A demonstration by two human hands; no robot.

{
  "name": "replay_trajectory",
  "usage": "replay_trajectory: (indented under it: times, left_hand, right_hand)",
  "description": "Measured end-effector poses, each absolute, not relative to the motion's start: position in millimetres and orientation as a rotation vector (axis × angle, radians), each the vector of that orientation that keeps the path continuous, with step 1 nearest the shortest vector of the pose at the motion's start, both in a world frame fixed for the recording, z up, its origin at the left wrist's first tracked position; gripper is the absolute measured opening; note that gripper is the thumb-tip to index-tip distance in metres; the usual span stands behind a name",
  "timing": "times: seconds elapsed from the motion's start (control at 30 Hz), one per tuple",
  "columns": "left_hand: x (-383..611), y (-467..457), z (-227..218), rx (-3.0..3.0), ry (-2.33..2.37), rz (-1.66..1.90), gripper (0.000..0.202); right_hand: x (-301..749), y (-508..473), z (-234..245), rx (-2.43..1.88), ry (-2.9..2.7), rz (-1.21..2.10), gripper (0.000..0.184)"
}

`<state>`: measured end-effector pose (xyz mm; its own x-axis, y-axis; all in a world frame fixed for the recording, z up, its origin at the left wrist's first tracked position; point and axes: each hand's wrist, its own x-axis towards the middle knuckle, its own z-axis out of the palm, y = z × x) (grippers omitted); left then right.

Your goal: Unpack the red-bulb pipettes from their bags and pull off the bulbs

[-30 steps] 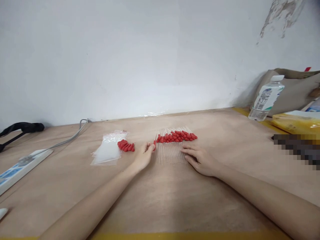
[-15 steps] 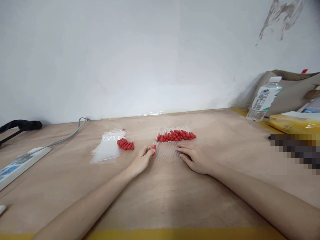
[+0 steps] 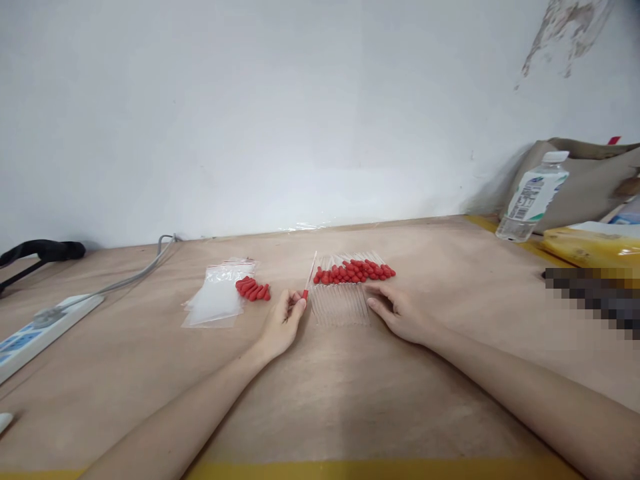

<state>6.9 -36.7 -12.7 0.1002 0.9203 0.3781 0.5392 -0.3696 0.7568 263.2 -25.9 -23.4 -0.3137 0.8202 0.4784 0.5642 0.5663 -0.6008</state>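
My left hand point(image 3: 281, 324) pinches a glass dropper point(image 3: 309, 279) by its red bulb, the clear tube pointing up and away. To its right lies a row of several droppers point(image 3: 350, 283) with red bulbs, their glass tubes side by side on the wooden table point(image 3: 320, 393). My right hand point(image 3: 400, 313) rests flat at the row's right edge, fingers stretched and touching the tubes. A small heap of loose red rubber bulbs point(image 3: 253, 289) sits left of my left hand, beside a stack of clear zip bags point(image 3: 216, 303).
A white power strip point(image 3: 35, 330) with a grey cable lies at the far left, a black handle point(image 3: 40, 255) behind it. At the right stand a water bottle point(image 3: 533, 197), a brown bag point(image 3: 590, 180) and a yellow packet point(image 3: 593, 245).
My left hand has drawn one dropper out of the row and tilted its tube upward. My right hand has shifted slightly along the row's right side.
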Motion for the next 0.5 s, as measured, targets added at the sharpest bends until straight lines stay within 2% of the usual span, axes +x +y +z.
replay_trajectory:
  times: [0.2, 0.3, 0.4, 0.5]
  left_hand:
    - [6, -42, -12, 2.239, 1.394, 1.251, 0.013]
    - [7, -44, -12, 2.437, 1.31, 1.24, 0.008]
    - [10, -46, -13, 2.601, 1.197, 1.23, 0.003]
    - [13, -47, -14, 2.731, 1.063, 1.248, 0.005]
  right_hand:
    - [266, -17, -29, -1.089, -1.742, 0.553, 0.028]
    - [268, -24, -20, -0.989, -1.716, 0.276, 0.04]
    - [266, -35, -9, -0.824, -1.981, -0.058, 0.055]
    - [259, -41, -6, -0.709, -2.182, -0.29, 0.046]
